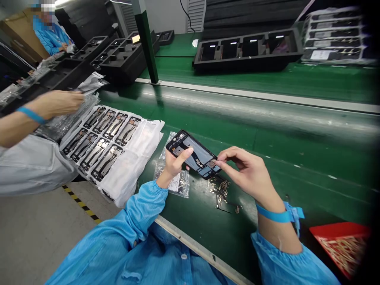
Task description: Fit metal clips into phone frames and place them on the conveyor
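Observation:
My left hand grips a black phone frame from below, with its thumb across the frame's inner metal plate. My right hand pinches the frame's lower right corner between thumb and forefinger. Whether a small part sits in that pinch is hidden. Just below the frame, a scatter of small brass-coloured parts lies on the green belt. Beside them is a clear plastic bag holding similar parts, close to my left wrist.
A co-worker's hand works at a plastic sheet beside a white bag bearing rows of phone frames. Black foam trays stand on the far green belt, beyond a raised metal rail. A red box sits at lower right.

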`<state>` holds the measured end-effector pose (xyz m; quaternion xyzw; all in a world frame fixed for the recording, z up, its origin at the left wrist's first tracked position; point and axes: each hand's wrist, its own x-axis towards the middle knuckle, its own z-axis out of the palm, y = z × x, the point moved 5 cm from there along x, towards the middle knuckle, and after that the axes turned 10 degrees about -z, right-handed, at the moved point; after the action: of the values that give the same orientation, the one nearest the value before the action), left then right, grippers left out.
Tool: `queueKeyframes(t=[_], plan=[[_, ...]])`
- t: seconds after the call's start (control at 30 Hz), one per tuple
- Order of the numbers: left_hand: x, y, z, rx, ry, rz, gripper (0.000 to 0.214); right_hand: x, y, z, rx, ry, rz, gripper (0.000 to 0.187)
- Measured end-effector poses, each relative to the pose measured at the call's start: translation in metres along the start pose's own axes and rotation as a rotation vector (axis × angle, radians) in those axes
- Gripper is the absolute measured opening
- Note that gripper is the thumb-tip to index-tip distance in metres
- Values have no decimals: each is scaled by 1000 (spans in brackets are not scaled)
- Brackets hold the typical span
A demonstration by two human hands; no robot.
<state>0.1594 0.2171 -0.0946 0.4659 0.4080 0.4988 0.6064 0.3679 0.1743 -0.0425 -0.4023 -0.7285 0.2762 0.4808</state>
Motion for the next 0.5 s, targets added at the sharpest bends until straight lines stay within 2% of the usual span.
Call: queueKeyframes(t=[0.1, 0.13, 0.17, 0.2, 0.27, 0.3, 0.33, 0.4, 0.5], plan=[[-3, 7, -2, 6, -22, -13, 45, 2, -3, -5, -42, 22, -5, 18], [-4, 12, -1, 9, -59, -17, 46, 2, -5, -10, -65, 45, -15, 17], [-6, 17, 1, -2, -135, -37, 56, 2, -9, -17, -91, 66, -33, 16], [-8, 22, 6, -40, -251, -83, 77, 2, -14, -26, -117, 78, -54, 14], [-15, 28, 20, -201, -560, -270, 122, 2, -28, -42, -162, 56, -102, 8], [-19, 30, 29, -307, -707, -397, 136, 1, -36, -49, -182, 31, -127, 7], [-22, 31, 38, -403, -821, -528, 140, 1, -45, -55, -203, 8, -155, 6], [-25, 34, 57, -507, -962, -752, 121, 0, -62, -61, -246, -20, -216, 6], [-28, 39, 92, -425, -1172, -1000, 75, -1, -81, -64, -304, 7, -311, 10]])
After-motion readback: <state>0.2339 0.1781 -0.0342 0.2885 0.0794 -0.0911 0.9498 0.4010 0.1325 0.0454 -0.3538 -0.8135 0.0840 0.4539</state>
